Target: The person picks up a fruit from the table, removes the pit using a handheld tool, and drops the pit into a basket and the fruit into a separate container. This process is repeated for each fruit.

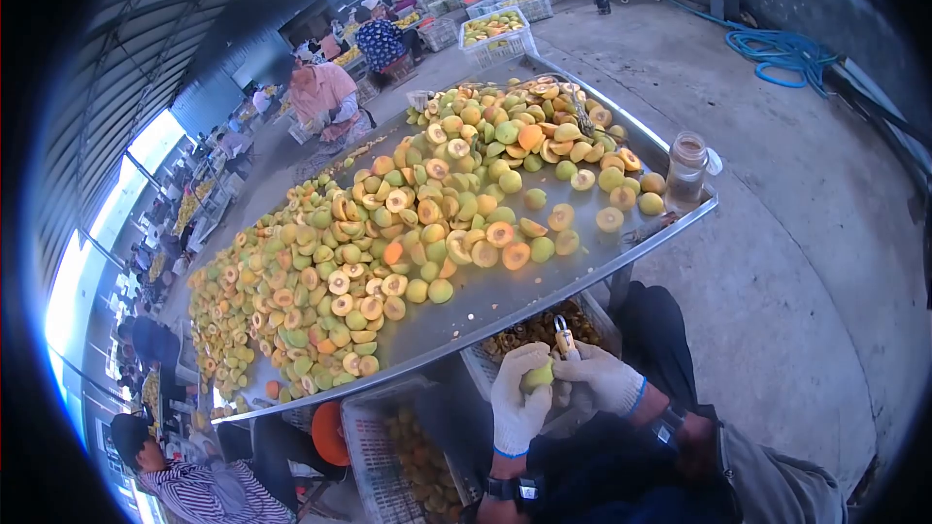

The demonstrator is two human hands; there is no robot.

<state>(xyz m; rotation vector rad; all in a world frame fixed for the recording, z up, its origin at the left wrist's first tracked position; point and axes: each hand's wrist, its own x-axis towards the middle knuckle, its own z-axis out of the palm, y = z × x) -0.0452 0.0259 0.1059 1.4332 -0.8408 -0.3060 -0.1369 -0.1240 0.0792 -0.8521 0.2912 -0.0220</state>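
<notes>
1. Fingers of the left hand, in a white glove, are curled around a green fruit; those of the right hand, gloved alike, are clamped on a small tool.
2. Largest in my feed is the grey floor, with a coiled blue hose lying on it at upper right.
3. Next I see the metal surface, slanting across my view just beyond the hands.
4. Over it spreads a heap of fruit in green, yellow and orange, many pieces halved with their cut faces showing.
5. Past its far side I make out a person in a pink top; at my lower left sits another in a striped shirt.
6. Left of the hands I have a pale crate with fruit inside; a second crate, by the surface's near edge, holds dark brown pieces too small for me to identify.
7. Near the surface's right corner stands a clear jar.
8. The tool points up and away, its tip a metal loop.
9. Smallest, the green fruit sits in the left palm; whether the right fingertips touch it, I cannot tell.
</notes>
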